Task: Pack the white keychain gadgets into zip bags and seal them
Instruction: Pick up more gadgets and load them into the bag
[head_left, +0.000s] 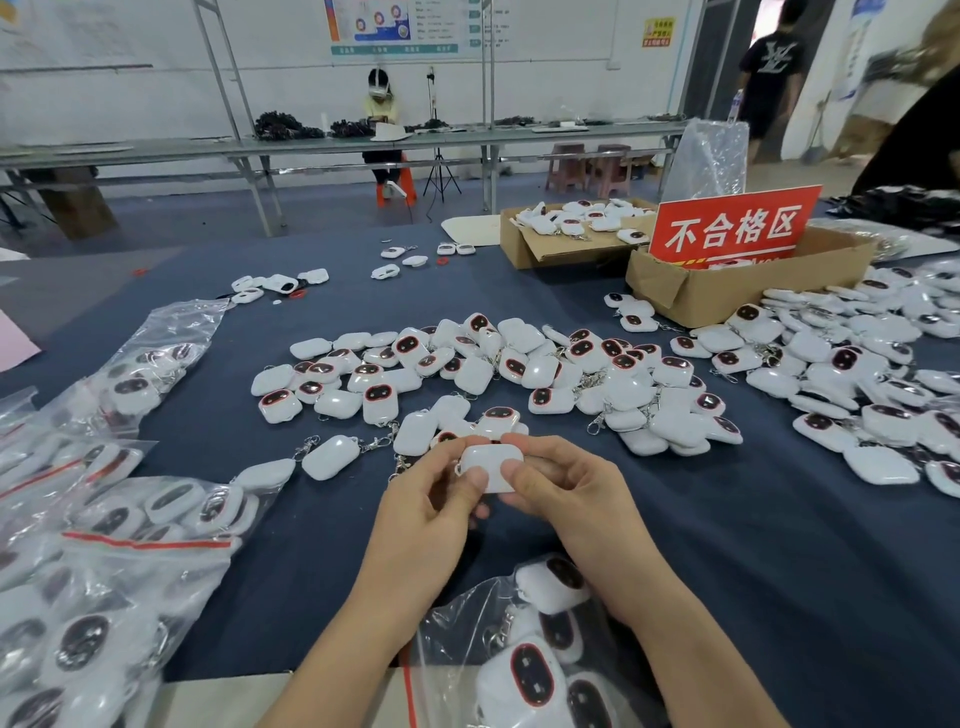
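Far to the left of the fingers, filled bags (130, 545) with red zip strips are lying heaped on the dark tabletop (311, 597). At the centre, the left hand (431, 499) is gripping one end of a white keychain gadget (491, 465), its fingers (449, 454) curling behind the shell and the thumb pressing on the near face. The right hand (566, 488) is gripping the other end the same way, so both sets of fingers are clamped on the one gadget, which is being held just above the tabletop. Its clasp is mostly hidden by the hands. Directly below the fingers, nearest the person, a zip bag (457, 618) is lying flat with several gadgets inside and its red strip running along its left edge; I cannot tell whether the mouth is open. Beyond the fingers and spreading rightward, the loose pile (519, 374) is waiting, and further right a cardboard box (727, 296) is carrying a red sign (735, 228). As I judge it, the glossy shell could slip when one hand is letting go to reach for the bag. The limp mouth could also fold shut against the gadget, or a dangling clasp could lodge in the zip track and keep it from sealing.
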